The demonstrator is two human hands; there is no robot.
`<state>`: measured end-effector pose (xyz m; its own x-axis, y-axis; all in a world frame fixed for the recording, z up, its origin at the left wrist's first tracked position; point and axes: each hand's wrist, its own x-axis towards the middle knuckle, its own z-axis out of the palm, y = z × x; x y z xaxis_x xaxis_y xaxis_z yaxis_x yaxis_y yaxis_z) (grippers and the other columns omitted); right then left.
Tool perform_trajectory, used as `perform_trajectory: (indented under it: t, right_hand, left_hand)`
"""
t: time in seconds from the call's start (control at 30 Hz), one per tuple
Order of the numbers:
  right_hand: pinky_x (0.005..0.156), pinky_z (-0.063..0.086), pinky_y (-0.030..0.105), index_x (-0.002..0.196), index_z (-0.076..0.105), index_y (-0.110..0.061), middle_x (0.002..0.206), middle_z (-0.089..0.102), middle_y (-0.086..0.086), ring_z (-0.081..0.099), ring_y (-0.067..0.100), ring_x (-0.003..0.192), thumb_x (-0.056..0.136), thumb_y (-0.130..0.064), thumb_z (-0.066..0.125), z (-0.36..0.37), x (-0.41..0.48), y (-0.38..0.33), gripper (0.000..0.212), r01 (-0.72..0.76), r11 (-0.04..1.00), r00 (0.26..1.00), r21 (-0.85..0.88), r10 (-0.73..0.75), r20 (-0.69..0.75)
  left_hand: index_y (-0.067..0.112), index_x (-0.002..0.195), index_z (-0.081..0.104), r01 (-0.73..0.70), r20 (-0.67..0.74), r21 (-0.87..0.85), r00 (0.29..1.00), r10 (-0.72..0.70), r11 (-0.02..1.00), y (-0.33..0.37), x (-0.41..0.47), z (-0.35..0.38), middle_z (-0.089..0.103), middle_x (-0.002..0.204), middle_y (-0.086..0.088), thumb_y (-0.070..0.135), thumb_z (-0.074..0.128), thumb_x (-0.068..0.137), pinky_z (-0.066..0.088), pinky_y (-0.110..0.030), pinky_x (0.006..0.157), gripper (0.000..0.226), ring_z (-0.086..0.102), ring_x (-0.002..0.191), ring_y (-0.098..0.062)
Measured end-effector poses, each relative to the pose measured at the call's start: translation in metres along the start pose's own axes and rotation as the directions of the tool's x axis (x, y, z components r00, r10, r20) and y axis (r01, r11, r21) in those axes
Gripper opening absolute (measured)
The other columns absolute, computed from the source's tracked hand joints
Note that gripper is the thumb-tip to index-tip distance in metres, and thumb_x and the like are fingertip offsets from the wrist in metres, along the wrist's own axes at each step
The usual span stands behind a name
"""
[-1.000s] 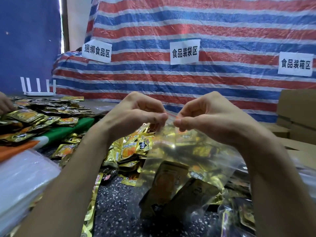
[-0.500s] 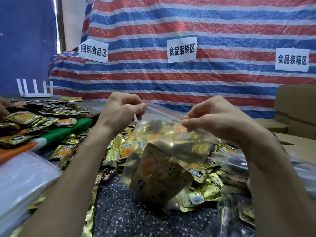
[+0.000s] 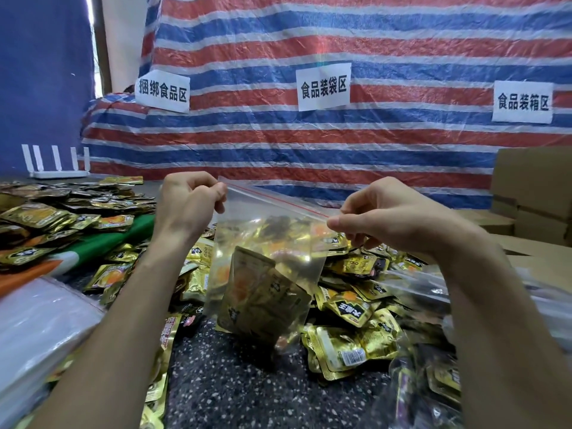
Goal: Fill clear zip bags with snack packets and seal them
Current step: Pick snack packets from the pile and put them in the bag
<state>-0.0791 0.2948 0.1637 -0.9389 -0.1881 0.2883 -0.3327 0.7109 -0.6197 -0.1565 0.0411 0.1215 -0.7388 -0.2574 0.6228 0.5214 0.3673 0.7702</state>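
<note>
Head view: over the speckled counter [image 3: 235,385] one clear zip bag [image 3: 272,239] hung in the air, with a few gold packets [image 3: 263,301] slumped in its lower corner; two at least, no sure count. The left hand [image 3: 188,205] pinched the bag's top left corner, and the right hand [image 3: 380,221] pinched the right end of the red-lined strip [image 3: 278,197]. Risks, as judged: the strip sloped and looked slack, so a stretch might go unpressed and gape. The load sat lopsided, so a loosened pinch could drop it into the loose packets [image 3: 349,308] beneath, too many to count. Farther back: stacked cardboard boxes [image 3: 532,181], number unclear; one white router [image 3: 58,174]; three paper signs [image 3: 323,86] on the striped tarp [image 3: 309,35].
</note>
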Motion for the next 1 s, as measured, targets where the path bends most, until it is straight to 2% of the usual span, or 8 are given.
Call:
perform_trajectory:
  t: [0.17, 0.3, 0.37, 0.43, 0.53, 0.63, 0.87, 1.0]
  right_hand:
    - [0.056, 0.055, 0.024, 0.097, 0.069, -0.014, 0.085, 0.072, -0.001, 0.069, 0.011, 0.062, 0.083, -0.027, 0.078, -0.003, -0.005, -0.008, 0.021, 0.06, 0.998, 0.997, 0.017, -0.059, -0.053]
    - [0.051, 0.055, 0.022, 0.146, 0.035, -0.022, 0.126, 0.059, 0.009, 0.074, 0.016, 0.064, 0.053, -0.048, 0.084, 0.008, -0.005, -0.018, 0.108, -0.07, 0.998, 0.989, 0.006, 0.069, 0.129]
    - [0.053, 0.057, 0.026, 0.152, 0.023, -0.033, 0.139, 0.052, 0.015, 0.075, 0.022, 0.068, 0.046, -0.052, 0.085, 0.02, -0.003, -0.022, 0.124, -0.124, 0.992, 0.964, -0.023, 0.126, 0.234]
    - [0.055, 0.06, 0.031, 0.147, 0.033, -0.034, 0.132, 0.058, 0.012, 0.075, 0.026, 0.079, 0.056, -0.049, 0.09, 0.033, 0.001, -0.022, 0.108, -0.129, 0.991, 0.952, -0.047, 0.137, 0.274]
    - [0.05, 0.056, 0.024, 0.115, 0.063, -0.025, 0.101, 0.072, 0.006, 0.074, 0.023, 0.079, 0.078, -0.039, 0.083, 0.043, 0.007, -0.02, 0.045, -0.085, 0.995, 0.966, -0.054, 0.096, 0.239]
    - [0.053, 0.06, 0.031, 0.096, 0.071, -0.015, 0.088, 0.075, 0.009, 0.075, 0.025, 0.073, 0.084, -0.027, 0.079, 0.037, 0.008, -0.019, 0.019, -0.067, 0.996, 0.989, -0.056, 0.074, 0.129]
    - [0.056, 0.061, 0.03, 0.085, 0.076, -0.018, 0.074, 0.076, 0.0, 0.073, 0.013, 0.062, 0.084, -0.035, 0.077, 0.002, -0.009, -0.03, 0.017, -0.105, 0.994, 0.989, 0.03, 0.107, -0.1]
    - [0.06, 0.064, 0.036, 0.099, 0.07, -0.011, 0.085, 0.074, 0.006, 0.074, 0.016, 0.064, 0.087, -0.03, 0.076, -0.023, -0.009, -0.039, 0.023, -0.165, 0.986, 0.942, -0.033, 0.148, -0.301]
  left_hand:
    - [0.012, 0.067, 0.066, -0.026, 0.094, -0.009, 0.995, 0.026, 1.0, 0.018, 0.005, -0.013, 0.064, 0.061, -0.005, 0.014, 0.058, 0.095, 0.04, -0.022, 0.042, 0.029, 0.053, 0.044, -0.014]
    - [0.008, 0.072, 0.065, -0.043, 0.22, -0.114, 0.973, 0.067, 0.993, 0.045, -0.004, -0.01, 0.063, 0.063, -0.007, 0.013, 0.057, 0.099, 0.045, -0.024, 0.04, 0.028, 0.057, 0.047, -0.018]
    - [0.006, 0.074, 0.065, -0.064, 0.266, -0.163, 0.958, 0.106, 0.985, 0.06, -0.014, 0.0, 0.062, 0.062, -0.008, 0.013, 0.057, 0.099, 0.047, -0.026, 0.042, 0.028, 0.058, 0.048, -0.02]
    - [0.005, 0.074, 0.064, -0.065, 0.314, -0.239, 0.939, 0.14, 0.969, 0.073, -0.025, 0.009, 0.062, 0.062, -0.009, 0.012, 0.056, 0.1, 0.048, -0.025, 0.042, 0.028, 0.059, 0.049, -0.021]
    - [0.005, 0.074, 0.063, -0.047, 0.358, -0.375, 0.914, 0.191, 0.926, 0.088, -0.038, 0.02, 0.062, 0.062, -0.01, 0.01, 0.056, 0.1, 0.049, -0.025, 0.044, 0.027, 0.059, 0.049, -0.021]
    - [0.005, 0.078, 0.063, -0.082, 0.337, -0.417, 0.911, 0.237, 0.905, 0.096, -0.047, 0.027, 0.062, 0.064, -0.008, 0.013, 0.055, 0.101, 0.051, -0.026, 0.048, 0.025, 0.061, 0.053, -0.021]
    - [0.018, 0.089, 0.064, -0.208, 0.23, -0.374, 0.923, 0.308, 0.904, 0.107, -0.053, 0.025, 0.069, 0.084, -0.001, 0.027, 0.06, 0.098, 0.06, -0.035, 0.071, 0.014, 0.068, 0.071, -0.015]
    - [0.027, 0.089, 0.062, -0.234, 0.184, -0.311, 0.936, 0.3, 0.921, 0.109, -0.056, 0.025, 0.068, 0.092, 0.003, 0.036, 0.061, 0.093, 0.058, -0.044, 0.08, 0.01, 0.069, 0.077, -0.013]
